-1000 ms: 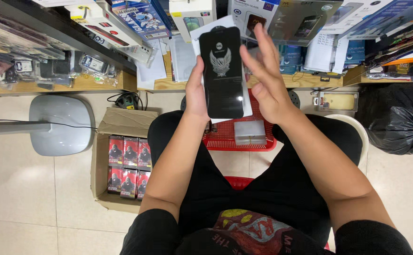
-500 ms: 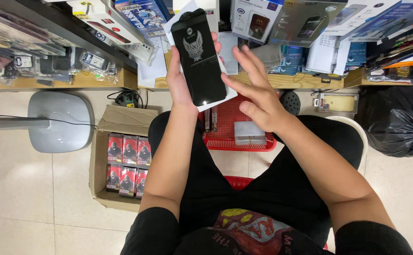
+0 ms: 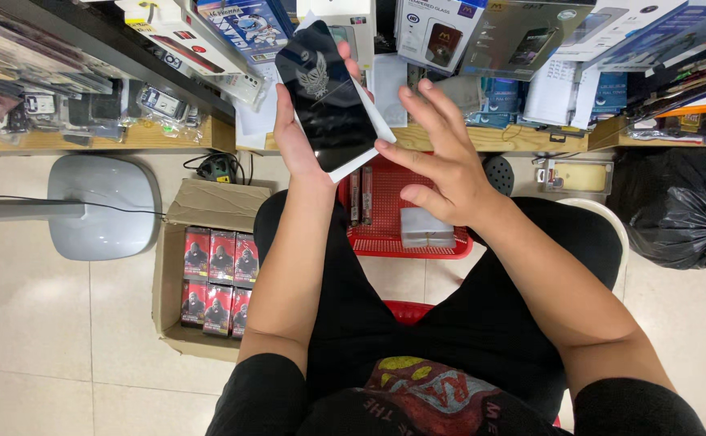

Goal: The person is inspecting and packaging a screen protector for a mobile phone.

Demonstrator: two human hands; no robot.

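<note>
Six red boxes (image 3: 217,278) in one cardboard carton (image 3: 177,266); one red basket (image 3: 385,218); one black bag (image 3: 680,206).

Red basket (image 3: 385,234) at centre holding a grey box (image 3: 427,228). Cardboard box (image 3: 207,266) of red packs at 8 o'clock, grey stool (image 3: 102,206) at 9. Black rubbish bag (image 3: 684,206) at 3. Shelf (image 3: 127,137) with packaged goods at 12.

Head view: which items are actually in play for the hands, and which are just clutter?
In play:
- black flat pack, held up by the left hand
- right hand, open, fingertip at the pack's edge

Lying about:
- red basket with a grey box
- cardboard box of red packs
- black bag
- shelf boxes
</note>
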